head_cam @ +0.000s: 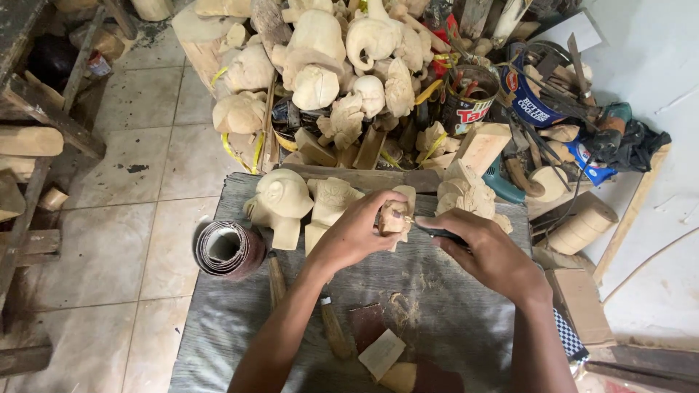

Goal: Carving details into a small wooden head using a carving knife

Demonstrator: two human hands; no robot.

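My left hand (357, 231) grips a small pale wooden carving (397, 213) above a grey cloth-covered work surface (451, 306). My right hand (489, 251) holds a dark-handled carving tool (435, 232) whose tip meets the carving's right side. Just beyond my hands stand unfinished light wood figures: a rounded head-like one (280, 202) at the left, a blocky one (329, 205) beside it, and a lumpy one (466, 193) at the right.
A roll of sandpaper (227, 249) lies at the cloth's left edge. Two wooden-handled chisels (333, 327) and sandpaper scraps (380, 353) lie near me. A heap of rough carvings (328, 65), a tin of tools (470, 98) and scattered tools fill the far side. Tiled floor (124, 240) lies left.
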